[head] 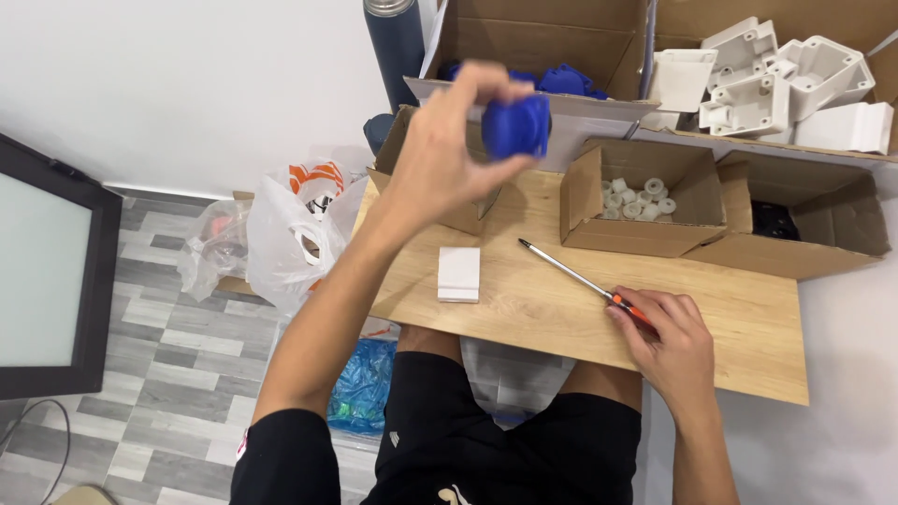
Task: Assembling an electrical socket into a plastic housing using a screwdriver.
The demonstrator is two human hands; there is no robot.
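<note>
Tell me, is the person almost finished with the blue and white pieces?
Probably not. No finished piece shows. The left hand holds a blue part in the air, and the right hand rests on a screwdriver on the wooden board. One white block lies there. Boxes hold more blue parts, white rings and white brackets.

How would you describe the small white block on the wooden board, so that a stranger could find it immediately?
Start at the light wooden board across the person's lap. Near its left end lies the small white block, flat and alone, left of the screwdriver under the right hand. Unlike the cardboard boxes behind it, it is plain, white and closed.
</note>
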